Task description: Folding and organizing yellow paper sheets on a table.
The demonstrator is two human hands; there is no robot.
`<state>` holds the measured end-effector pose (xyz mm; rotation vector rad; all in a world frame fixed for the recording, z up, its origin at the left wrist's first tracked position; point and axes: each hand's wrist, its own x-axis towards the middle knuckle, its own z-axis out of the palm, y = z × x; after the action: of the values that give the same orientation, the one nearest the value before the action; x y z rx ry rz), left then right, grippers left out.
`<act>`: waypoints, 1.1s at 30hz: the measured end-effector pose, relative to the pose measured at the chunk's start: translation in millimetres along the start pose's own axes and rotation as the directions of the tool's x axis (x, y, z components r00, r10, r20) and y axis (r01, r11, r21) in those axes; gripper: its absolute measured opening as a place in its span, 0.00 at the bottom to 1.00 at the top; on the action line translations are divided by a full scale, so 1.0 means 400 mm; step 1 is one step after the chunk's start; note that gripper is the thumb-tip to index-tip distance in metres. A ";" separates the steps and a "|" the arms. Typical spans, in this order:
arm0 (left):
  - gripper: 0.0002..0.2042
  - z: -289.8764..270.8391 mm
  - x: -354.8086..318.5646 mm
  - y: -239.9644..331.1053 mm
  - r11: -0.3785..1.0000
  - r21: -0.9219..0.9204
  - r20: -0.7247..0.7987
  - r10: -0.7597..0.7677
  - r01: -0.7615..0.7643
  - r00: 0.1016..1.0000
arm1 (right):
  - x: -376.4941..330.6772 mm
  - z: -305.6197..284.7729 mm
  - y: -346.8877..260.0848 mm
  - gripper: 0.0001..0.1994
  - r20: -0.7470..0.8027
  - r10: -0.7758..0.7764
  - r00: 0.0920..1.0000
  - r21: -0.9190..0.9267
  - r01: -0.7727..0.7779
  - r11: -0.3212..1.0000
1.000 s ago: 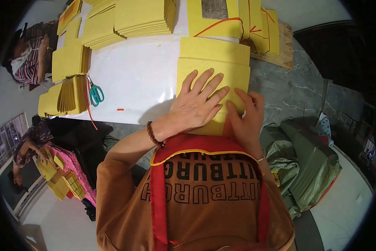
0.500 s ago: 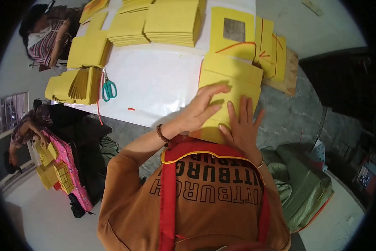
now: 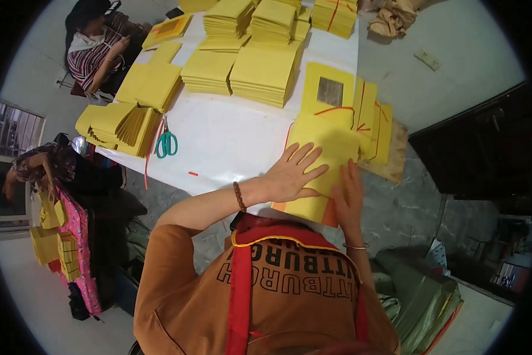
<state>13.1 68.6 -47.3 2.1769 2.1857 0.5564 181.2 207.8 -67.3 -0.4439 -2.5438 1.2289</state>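
Note:
My left hand (image 3: pixel 291 176) lies open on a folded sheet of yellow paper (image 3: pixel 320 135), with its fingers spread over the sheet. On the sheet's right edge rests my right hand (image 3: pixel 350 198), its fingers stretched out and holding nothing. Below my hands shows more yellow paper (image 3: pixel 304 208) with orange at its corners, close to my apron. Just beyond is a yellow piece with a grey rectangle (image 3: pixel 331 92) and a red cord (image 3: pixel 335 109) along its near side. What lies under my palms is hidden.
Stacks of yellow paper (image 3: pixel 263 74) stand along the far side of the white table (image 3: pixel 218 127). Teal-handled scissors (image 3: pixel 166 144) lie at the left by fanned yellow paper (image 3: pixel 124 127). Corded yellow bundles (image 3: pixel 372 127) are at the right. Two other people sit or bend at the left.
My left hand has flattened with its fingers spread on the paper. My right hand has shifted to the sheet's right edge. The view has tilted, showing more of the table's far side.

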 end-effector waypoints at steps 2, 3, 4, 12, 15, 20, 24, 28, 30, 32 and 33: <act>0.31 0.004 0.005 0.004 0.999 0.024 -0.001 0.026 -0.026 1.000 | 0.004 0.007 -0.011 0.32 -0.111 -0.033 0.993 -0.265 0.002 0.964; 0.31 0.003 0.003 0.007 0.999 0.035 0.002 0.041 -0.041 0.999 | 0.002 0.014 -0.015 0.32 -0.090 0.005 0.996 -0.342 -0.036 0.939; 0.31 0.002 0.003 0.008 0.997 0.046 0.006 0.056 -0.056 0.998 | 0.005 0.015 -0.016 0.32 -0.074 0.047 0.996 -0.417 -0.073 0.906; 0.29 -0.016 0.042 0.019 0.965 0.194 0.079 0.165 -0.177 0.983 | 0.008 0.013 -0.010 0.32 -0.071 0.034 0.997 -0.379 -0.058 0.923; 0.25 -0.024 0.062 0.058 0.910 0.335 0.198 0.184 -0.243 0.963 | 0.013 0.004 0.011 0.29 -0.051 0.020 0.999 -0.339 -0.036 0.940; 0.19 0.002 0.064 0.081 0.815 0.543 0.036 0.216 -0.200 0.976 | 0.020 -0.056 -0.027 0.25 0.019 0.192 0.981 0.503 -0.175 0.846; 0.18 -0.005 0.073 0.046 0.974 0.225 -0.022 0.031 -0.026 0.999 | -0.003 -0.026 0.036 0.27 -0.165 0.229 0.959 0.604 -0.085 0.793; 0.19 -0.153 0.018 -0.021 0.989 -0.048 -0.410 -0.146 0.139 0.900 | -0.040 -0.013 0.024 0.29 -0.255 0.304 0.918 0.588 -0.103 0.802; 0.21 -0.146 -0.054 -0.106 0.982 0.053 -0.571 -0.120 0.182 0.812 | -0.058 -0.015 0.047 0.30 -0.251 0.371 0.894 0.666 -0.118 0.737; 0.23 -0.126 -0.132 -0.157 0.955 0.020 -0.514 -0.244 0.296 0.822 | -0.062 -0.018 0.070 0.32 -0.242 0.444 0.863 0.741 -0.130 0.658; 0.23 -0.092 -0.169 -0.193 0.927 0.100 -0.483 -0.274 0.363 0.832 | -0.065 -0.019 0.077 0.32 -0.248 0.463 0.851 0.750 -0.133 0.647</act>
<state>-68.2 -3.7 -48.7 1.8169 2.8794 0.9658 212.5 221.1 -90.1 -0.8532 -1.4790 1.8707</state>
